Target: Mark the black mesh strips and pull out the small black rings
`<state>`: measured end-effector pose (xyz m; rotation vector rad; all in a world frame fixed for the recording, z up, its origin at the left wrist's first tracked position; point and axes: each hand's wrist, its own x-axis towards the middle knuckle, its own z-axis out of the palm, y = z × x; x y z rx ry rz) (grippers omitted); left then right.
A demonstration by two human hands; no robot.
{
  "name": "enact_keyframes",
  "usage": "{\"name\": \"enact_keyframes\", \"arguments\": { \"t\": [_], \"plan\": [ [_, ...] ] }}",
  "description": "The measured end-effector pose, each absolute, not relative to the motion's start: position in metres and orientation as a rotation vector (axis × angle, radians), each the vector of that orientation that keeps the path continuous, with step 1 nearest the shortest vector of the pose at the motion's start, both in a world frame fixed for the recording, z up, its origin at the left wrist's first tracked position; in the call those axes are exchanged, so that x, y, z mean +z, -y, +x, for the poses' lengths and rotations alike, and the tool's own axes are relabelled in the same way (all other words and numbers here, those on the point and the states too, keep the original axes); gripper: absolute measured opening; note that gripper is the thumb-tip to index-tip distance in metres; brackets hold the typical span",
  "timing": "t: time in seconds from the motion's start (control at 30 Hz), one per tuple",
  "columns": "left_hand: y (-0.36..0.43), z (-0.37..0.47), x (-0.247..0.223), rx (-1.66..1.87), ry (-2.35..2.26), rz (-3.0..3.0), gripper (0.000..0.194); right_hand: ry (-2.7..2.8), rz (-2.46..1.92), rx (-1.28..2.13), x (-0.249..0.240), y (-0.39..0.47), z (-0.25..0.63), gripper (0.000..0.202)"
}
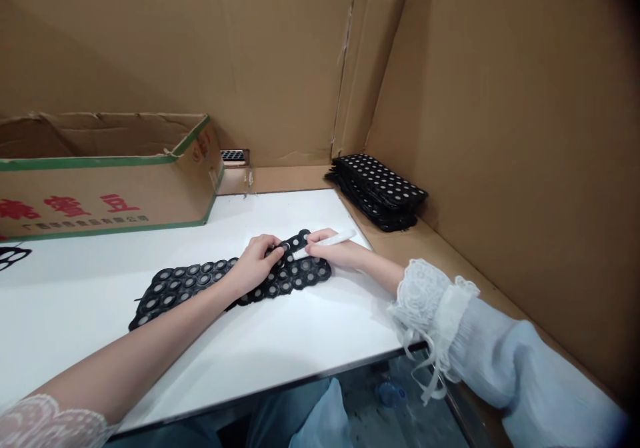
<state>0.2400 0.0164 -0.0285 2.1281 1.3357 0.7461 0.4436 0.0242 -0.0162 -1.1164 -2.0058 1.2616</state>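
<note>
A long black sheet (205,276) set with rows of round grey discs lies slantwise on the white tabletop. My left hand (256,261) rests over its middle, with thumb and forefinger closed at a spot near the far edge. A white pen-like tool (343,237) is gripped in my right hand (334,247). Its tip points left and down at the sheet, close to my left thumb. My fingers partly hide the tip, so contact with the discs cannot be made out.
A cardboard box (100,195) with green-taped edges and red lettering stands at the back left. Folded black dotted pieces (375,185) are stacked at the back right. Cardboard walls (280,55) enclose the back and right. A black looped item (14,256) lies far left.
</note>
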Motion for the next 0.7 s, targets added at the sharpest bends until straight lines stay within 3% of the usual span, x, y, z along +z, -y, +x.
{"name": "enact_keyframes", "arguments": {
  "t": [0.43,0.7],
  "plan": [
    [-0.017,0.237,-0.019,0.555,-1.172,2.040,0.028,1.744,-1.153,1.381,-0.025,-0.028,0.443,0.016],
    [-0.017,0.236,-0.023,0.566,-1.234,2.275,0.028,1.906,-1.158,1.289,-0.013,-0.019,0.442,0.018]
  ]
}}
